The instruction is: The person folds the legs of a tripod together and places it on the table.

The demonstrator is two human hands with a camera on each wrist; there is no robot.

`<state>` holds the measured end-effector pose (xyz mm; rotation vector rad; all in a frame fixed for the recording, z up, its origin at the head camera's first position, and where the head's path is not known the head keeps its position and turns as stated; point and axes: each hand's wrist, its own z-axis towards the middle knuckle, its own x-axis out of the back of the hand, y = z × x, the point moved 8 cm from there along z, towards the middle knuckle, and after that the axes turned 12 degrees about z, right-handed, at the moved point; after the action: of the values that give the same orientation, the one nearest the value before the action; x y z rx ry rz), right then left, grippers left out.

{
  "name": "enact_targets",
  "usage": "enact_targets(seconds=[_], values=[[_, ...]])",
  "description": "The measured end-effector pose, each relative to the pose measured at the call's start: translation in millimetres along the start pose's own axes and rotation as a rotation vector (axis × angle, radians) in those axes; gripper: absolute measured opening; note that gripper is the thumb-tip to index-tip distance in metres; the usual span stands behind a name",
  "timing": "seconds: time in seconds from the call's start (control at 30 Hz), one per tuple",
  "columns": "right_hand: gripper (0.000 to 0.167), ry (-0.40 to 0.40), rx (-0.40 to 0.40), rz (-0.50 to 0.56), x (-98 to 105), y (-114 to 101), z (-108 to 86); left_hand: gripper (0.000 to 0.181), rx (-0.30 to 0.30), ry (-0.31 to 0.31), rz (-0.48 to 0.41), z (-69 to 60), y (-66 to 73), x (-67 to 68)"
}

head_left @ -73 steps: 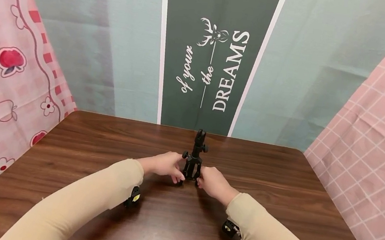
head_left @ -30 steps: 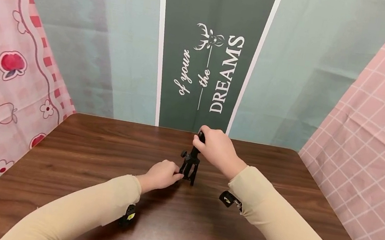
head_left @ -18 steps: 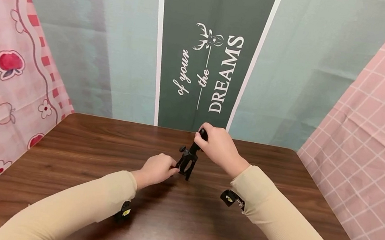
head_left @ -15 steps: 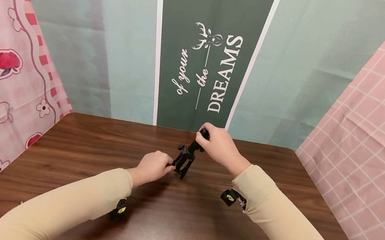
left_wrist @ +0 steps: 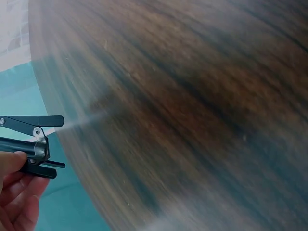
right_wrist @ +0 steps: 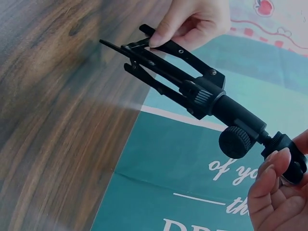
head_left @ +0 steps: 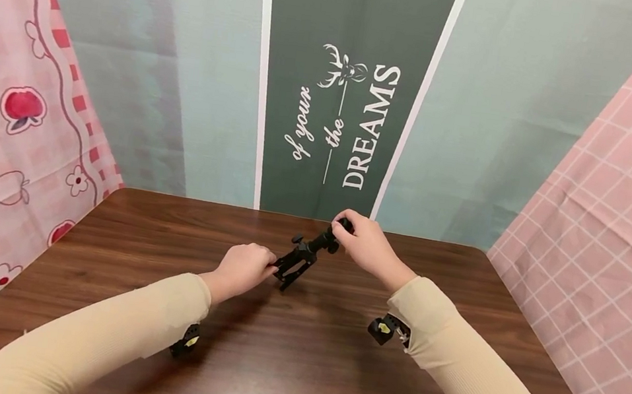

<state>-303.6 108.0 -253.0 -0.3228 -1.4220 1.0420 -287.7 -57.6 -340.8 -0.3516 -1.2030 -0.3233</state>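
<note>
A small black tripod (head_left: 304, 250) is held tilted between both hands, its head end up to the right and its legs down to the left. My left hand (head_left: 242, 268) pinches one leg near its foot; the right wrist view shows the thumb on that leg (right_wrist: 180, 52). At the other end my right hand (head_left: 366, 243) grips the tripod's head, and fingers partly cover the clamp (right_wrist: 284, 149). A round knob (right_wrist: 236, 142) sticks out beside the centre column. In the left wrist view the leg ends (left_wrist: 45, 121) stand slightly spread around the column.
The brown wood-grain table (head_left: 293, 367) spreads under both arms. A grey-green printed cloth (head_left: 330, 92) hangs behind its back edge. Pink cloths (head_left: 605, 228) close in the left and right sides. A small black camera is strapped below each sleeve.
The tripod stood upright with both hands at its legs. My right hand has moved up to its head, and the tripod has tipped, legs swinging left with my left hand.
</note>
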Motion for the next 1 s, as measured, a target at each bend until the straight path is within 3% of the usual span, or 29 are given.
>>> enact_targets(seconds=[0.47,1.0], values=[[0.027,-0.021,-0.074,0.022,1.4,21.3,-2.9,0.012,-0.141,0.084,0.154,4.2,2.9,7.4],[0.024,-0.015,-0.078,0.072,-12.7,52.3,-3.1,0.017,-0.204,0.099,0.331,4.4,-1.7,2.3]])
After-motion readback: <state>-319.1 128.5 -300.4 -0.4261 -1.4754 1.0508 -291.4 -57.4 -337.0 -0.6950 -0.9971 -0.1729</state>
